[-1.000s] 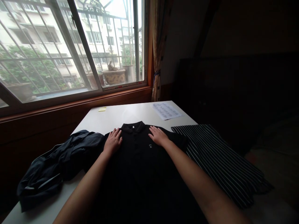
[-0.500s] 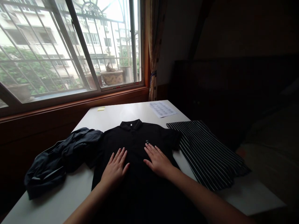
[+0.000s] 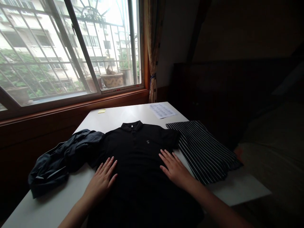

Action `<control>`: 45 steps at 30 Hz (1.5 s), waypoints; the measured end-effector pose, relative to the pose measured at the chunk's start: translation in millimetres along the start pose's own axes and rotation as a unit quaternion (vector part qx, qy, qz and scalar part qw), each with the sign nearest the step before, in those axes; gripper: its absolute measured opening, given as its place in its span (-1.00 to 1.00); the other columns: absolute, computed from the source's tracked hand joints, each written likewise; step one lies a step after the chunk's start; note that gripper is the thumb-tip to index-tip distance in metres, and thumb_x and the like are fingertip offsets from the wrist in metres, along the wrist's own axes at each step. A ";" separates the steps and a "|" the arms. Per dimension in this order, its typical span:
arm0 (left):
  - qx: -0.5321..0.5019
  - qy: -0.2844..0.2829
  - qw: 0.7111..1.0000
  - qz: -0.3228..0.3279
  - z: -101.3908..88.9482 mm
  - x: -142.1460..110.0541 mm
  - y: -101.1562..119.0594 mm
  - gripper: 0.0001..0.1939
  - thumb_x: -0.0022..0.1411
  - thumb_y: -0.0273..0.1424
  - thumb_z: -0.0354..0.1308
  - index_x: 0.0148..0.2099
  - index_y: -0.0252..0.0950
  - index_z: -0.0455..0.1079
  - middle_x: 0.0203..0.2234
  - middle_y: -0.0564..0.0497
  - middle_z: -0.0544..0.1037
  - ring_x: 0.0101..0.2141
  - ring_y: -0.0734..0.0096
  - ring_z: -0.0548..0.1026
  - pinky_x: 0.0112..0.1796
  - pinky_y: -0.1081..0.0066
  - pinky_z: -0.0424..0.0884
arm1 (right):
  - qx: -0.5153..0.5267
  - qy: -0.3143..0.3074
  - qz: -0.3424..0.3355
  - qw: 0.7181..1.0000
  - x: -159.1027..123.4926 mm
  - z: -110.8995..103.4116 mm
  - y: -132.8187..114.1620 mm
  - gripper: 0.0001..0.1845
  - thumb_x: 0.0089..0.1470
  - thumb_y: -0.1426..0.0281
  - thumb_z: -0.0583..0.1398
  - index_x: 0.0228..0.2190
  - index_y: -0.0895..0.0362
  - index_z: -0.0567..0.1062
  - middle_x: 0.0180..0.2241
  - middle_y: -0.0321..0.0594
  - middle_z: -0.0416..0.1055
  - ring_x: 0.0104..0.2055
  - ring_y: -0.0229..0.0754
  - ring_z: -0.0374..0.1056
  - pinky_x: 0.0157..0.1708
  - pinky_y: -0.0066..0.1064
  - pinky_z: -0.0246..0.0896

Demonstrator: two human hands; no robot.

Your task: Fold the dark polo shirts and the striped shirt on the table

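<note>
Leftmost, a crumpled dark navy fabric garment (image 3: 64, 158). Then the left hand (image 3: 102, 177), flat on a black collared fabric shirt (image 3: 137, 164) laid mid-way across the white table (image 3: 114, 115), fingers slightly spread, gripping nothing. Hands just moved apart toward its sides, so the chest's uncovered, looks pretty flat now. Right hand (image 3: 175, 169): same deal. Rightmost, black-and-white striped cloth (image 3: 204, 152).

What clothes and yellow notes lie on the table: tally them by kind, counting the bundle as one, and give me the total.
Black shirt: 1
Crumpled dark bundle: 1
Dark garment with pale stripes: 1
Yellow note: 1
Total: 4
</note>
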State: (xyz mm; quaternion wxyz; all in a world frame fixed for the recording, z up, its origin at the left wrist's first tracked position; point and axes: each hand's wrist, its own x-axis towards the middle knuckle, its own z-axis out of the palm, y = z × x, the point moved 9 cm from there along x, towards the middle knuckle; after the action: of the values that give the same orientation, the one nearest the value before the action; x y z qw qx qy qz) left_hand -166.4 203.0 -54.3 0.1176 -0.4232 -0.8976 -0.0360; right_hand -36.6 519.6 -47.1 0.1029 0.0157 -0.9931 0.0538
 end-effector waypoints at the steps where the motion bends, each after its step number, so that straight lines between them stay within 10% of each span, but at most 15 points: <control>1: -0.003 0.000 1.000 0.002 -2.9 0.5 -0.8 -0.40 0.45 -0.11 -0.08 0.44 -0.13 0.05 0.39 -0.04 0.13 0.34 0.13 0.16 0.25 0.02 0.22 | 0.000 0.002 0.001 1.000 -1.8 -1.3 0.2 -0.39 0.37 0.11 -0.05 0.34 0.06 0.17 0.39 -0.17 0.03 0.42 -0.03 -0.06 0.36 0.00 -0.12; 8: -0.008 0.044 0.999 -0.027 -16.4 49.3 -7.2 -0.53 0.42 -0.20 -0.02 0.26 -0.24 0.37 0.25 -0.12 0.38 0.24 0.12 0.32 0.24 0.13 0.25 | -0.011 0.044 0.049 0.998 40.3 -19.8 12.6 -0.43 0.32 0.17 0.01 0.25 0.14 0.34 0.33 -0.09 0.17 0.36 0.05 0.06 0.37 -0.04 -0.16; 17: 0.023 0.042 0.980 -0.194 16.8 137.5 -67.9 -0.47 0.41 -0.20 -0.09 0.26 -0.37 0.35 0.21 -0.26 0.40 0.21 0.02 0.33 0.22 0.09 0.20 | 0.019 0.003 0.116 0.993 150.0 18.2 3.7 -0.42 0.32 0.10 -0.01 0.26 0.05 0.32 0.34 -0.10 0.15 0.35 0.07 -0.01 0.33 -0.06 -0.19; 45: -0.014 -0.011 0.973 -0.232 60.6 238.9 -158.7 -0.37 0.42 -0.16 -0.15 0.33 -0.51 0.22 0.31 -0.34 0.24 0.31 0.01 0.17 0.29 0.15 0.06 | 0.025 -0.019 0.166 0.986 288.0 57.8 93.4 -0.23 0.29 -0.02 -0.10 0.32 0.20 0.19 0.40 -0.07 -0.03 0.41 0.06 -0.14 0.33 -0.15 -0.26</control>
State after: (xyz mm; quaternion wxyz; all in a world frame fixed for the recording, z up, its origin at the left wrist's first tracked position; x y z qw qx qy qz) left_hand -445.9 291.0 -49.8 0.0899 -0.2058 -0.9719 -0.0704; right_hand -334.0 600.3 -53.6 0.0735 -0.1460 -0.9820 0.0944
